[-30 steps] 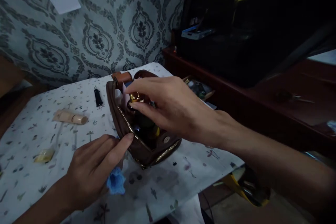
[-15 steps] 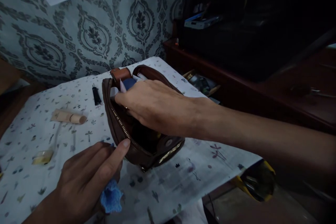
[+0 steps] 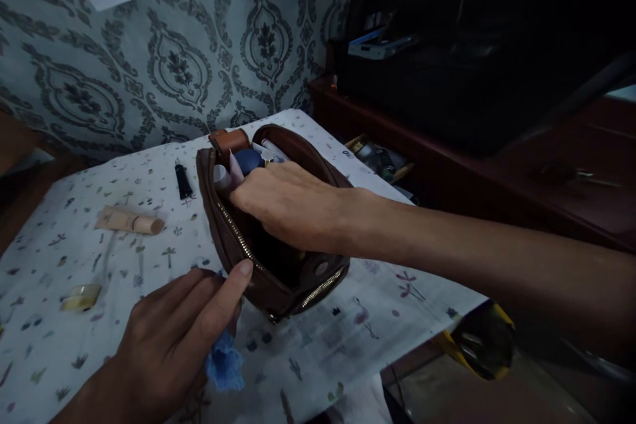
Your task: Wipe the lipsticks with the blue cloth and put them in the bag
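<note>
Right hand (image 3: 285, 202): down inside the bag, fingertips hidden, so whether they grip anything I cannot tell
Left hand (image 3: 173, 334): fingers curled around a blue cloth (image 3: 224, 366), thumb tip on the zipper (image 3: 234, 228)
Brown bag (image 3: 265, 293): open, around the right fingers, against the left thumb
Dark blue item (image 3: 247, 160): in the bag, just beyond the right knuckles
Beige tube (image 3: 128, 220): on the tablecloth (image 3: 318, 351), beyond the left fingers

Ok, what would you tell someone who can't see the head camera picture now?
A person's right hand is inside an open brown bag, while the left hand touches the bag's side. On the patterned tablecloth, left of the bag, lie a tan tube and a small black item.
</note>
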A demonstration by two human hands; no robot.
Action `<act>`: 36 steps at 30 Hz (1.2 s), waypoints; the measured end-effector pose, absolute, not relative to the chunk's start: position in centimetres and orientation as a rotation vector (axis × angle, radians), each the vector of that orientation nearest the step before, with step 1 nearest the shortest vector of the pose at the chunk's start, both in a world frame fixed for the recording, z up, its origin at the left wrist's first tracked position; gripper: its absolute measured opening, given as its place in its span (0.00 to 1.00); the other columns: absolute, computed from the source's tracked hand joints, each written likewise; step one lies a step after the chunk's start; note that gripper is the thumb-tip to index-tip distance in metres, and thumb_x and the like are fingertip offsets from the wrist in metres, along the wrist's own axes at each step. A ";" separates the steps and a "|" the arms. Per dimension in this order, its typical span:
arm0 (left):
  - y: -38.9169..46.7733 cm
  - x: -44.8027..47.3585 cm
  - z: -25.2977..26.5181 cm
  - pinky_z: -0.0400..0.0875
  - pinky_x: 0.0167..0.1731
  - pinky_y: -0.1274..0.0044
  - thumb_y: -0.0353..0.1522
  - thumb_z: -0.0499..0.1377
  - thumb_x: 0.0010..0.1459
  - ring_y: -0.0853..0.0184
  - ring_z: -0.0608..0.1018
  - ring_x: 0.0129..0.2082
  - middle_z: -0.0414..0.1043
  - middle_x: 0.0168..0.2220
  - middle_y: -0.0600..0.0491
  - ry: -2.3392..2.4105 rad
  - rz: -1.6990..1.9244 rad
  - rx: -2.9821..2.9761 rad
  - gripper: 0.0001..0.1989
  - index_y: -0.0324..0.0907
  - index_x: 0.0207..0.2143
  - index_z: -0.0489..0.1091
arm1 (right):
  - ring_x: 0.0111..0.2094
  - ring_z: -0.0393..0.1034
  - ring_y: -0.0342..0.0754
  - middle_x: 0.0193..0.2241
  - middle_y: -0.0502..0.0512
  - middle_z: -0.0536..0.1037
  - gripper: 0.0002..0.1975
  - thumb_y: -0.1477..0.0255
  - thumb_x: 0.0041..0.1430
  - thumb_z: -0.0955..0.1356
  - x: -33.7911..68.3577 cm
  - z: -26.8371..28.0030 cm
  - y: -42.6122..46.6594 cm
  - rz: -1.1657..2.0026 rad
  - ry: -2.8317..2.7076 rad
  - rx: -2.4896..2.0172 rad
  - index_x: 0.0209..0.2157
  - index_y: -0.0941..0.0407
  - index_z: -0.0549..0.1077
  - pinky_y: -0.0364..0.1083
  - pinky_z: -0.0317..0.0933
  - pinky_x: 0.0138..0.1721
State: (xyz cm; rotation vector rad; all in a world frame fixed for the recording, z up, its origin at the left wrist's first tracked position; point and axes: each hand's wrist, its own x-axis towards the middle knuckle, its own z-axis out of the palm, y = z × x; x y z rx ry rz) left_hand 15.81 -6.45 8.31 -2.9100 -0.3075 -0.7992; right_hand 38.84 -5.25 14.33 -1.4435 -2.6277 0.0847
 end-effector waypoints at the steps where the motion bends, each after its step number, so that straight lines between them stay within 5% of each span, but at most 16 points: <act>1: -6.5 15.8 8.3 0.70 0.30 0.76 0.23 0.53 0.64 0.66 0.75 0.29 0.73 0.30 0.50 -0.311 -0.804 -2.912 0.30 0.33 0.68 0.54 | 0.37 0.73 0.52 0.36 0.61 0.79 0.11 0.85 0.60 0.62 38.8 14.2 -5.2 0.075 -2.630 -1.441 0.36 0.62 0.75 0.46 0.59 0.34; 6: -6.6 16.0 8.2 0.70 0.29 0.76 0.22 0.52 0.63 0.66 0.75 0.28 0.74 0.29 0.50 -0.321 -0.790 -2.871 0.30 0.33 0.68 0.54 | 0.36 0.72 0.49 0.41 0.62 0.78 0.11 0.85 0.61 0.62 38.8 13.3 -4.8 0.064 -2.628 -1.426 0.38 0.62 0.74 0.47 0.58 0.34; 11: -6.5 16.1 8.3 0.68 0.26 0.75 0.19 0.53 0.61 0.65 0.75 0.26 0.73 0.27 0.51 -0.285 -0.771 -2.809 0.32 0.29 0.67 0.53 | 0.34 0.68 0.46 0.38 0.57 0.76 0.11 0.84 0.61 0.62 39.4 13.3 -4.7 0.048 -2.571 -1.353 0.39 0.60 0.73 0.45 0.54 0.32; 19: -6.6 15.9 8.5 0.67 0.25 0.75 0.18 0.52 0.61 0.66 0.74 0.27 0.73 0.29 0.52 -0.323 -0.674 -2.771 0.35 0.33 0.70 0.48 | 0.29 0.64 0.41 0.27 0.50 0.72 0.12 0.77 0.67 0.63 41.1 15.9 -7.7 -0.012 -2.377 -1.327 0.28 0.59 0.72 0.42 0.53 0.31; 25: -7.0 16.0 9.0 0.68 0.24 0.76 0.21 0.52 0.63 0.65 0.75 0.26 0.74 0.28 0.52 -0.327 -0.712 -2.768 0.32 0.33 0.69 0.49 | 0.26 0.63 0.38 0.28 0.50 0.72 0.13 0.74 0.68 0.64 40.3 15.2 -12.0 -0.057 -2.122 -1.296 0.28 0.59 0.72 0.41 0.54 0.27; 32: -5.6 13.0 5.2 0.75 0.36 0.72 0.27 0.48 0.67 0.60 0.77 0.43 0.75 0.44 0.44 -0.534 -0.693 -2.770 0.24 0.37 0.65 0.53 | 0.20 0.58 0.39 0.19 0.46 0.66 0.20 0.71 0.70 0.61 35.3 11.0 -15.5 -0.033 -2.085 -0.972 0.21 0.55 0.62 0.44 0.54 0.22; 36: -4.3 9.5 2.8 0.71 0.52 0.60 0.45 0.55 0.64 0.51 0.69 0.57 0.66 0.58 0.38 -0.718 -0.388 -2.997 0.31 0.40 0.63 0.53 | 0.20 0.64 0.40 0.21 0.47 0.70 0.20 0.73 0.71 0.59 31.8 7.8 -15.0 0.136 -2.196 -0.873 0.23 0.56 0.66 0.43 0.58 0.24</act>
